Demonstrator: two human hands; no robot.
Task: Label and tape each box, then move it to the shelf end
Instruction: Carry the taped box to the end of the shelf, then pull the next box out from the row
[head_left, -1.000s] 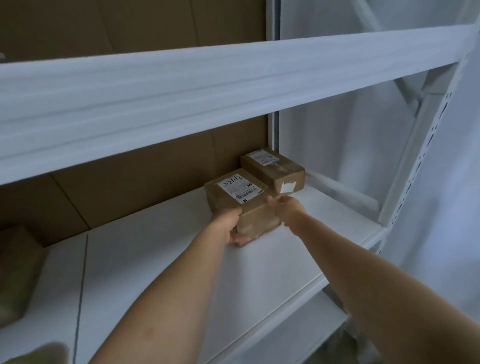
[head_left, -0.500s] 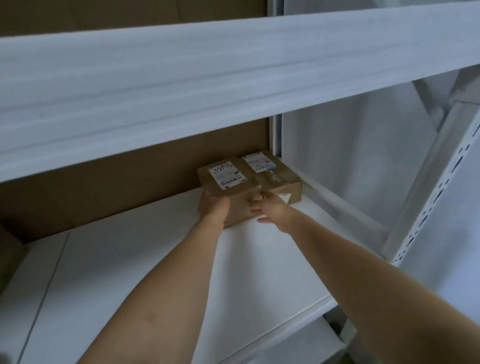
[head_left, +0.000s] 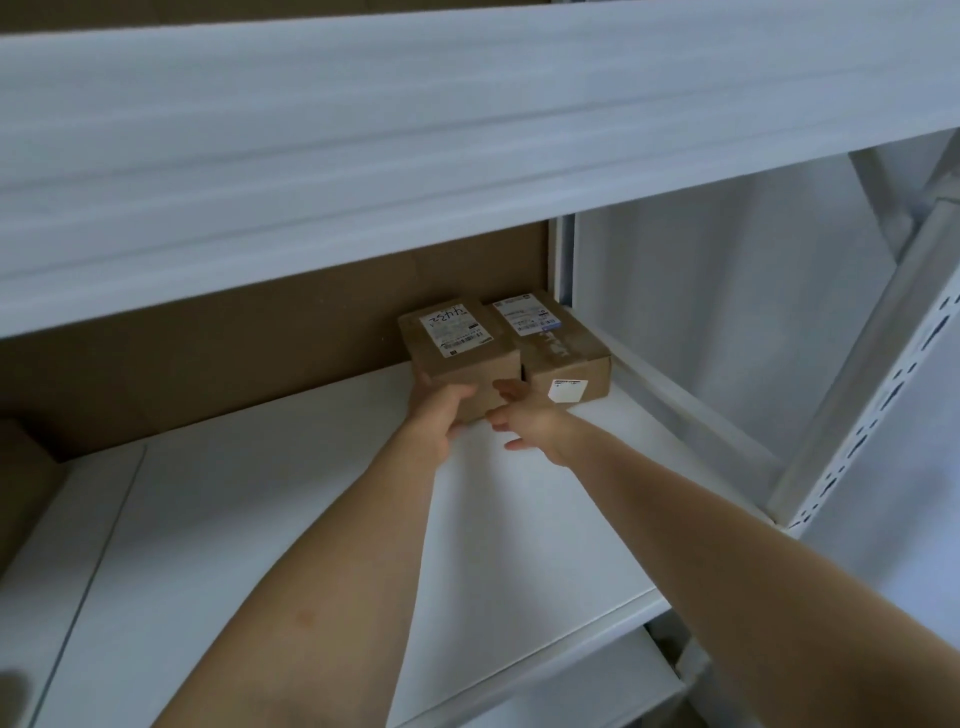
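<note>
Two brown cardboard boxes stand side by side at the far right end of the white shelf, against the back. The left box carries a white label with handwriting on top. The right box has a printed label on top and a white sticker on its front. My left hand wraps the front lower left of the left box, thumb on its side. My right hand hovers at that box's front right corner with fingers spread, holding nothing.
The white beam of the upper shelf hangs low across the view. Brown cardboard lines the back. Another brown box sits at the far left. A perforated metal upright stands at the right, with a lower shelf below.
The handwritten-label box has slid back and right until it sits flush beside the other box. My right hand has come off it and spread its fingers.
</note>
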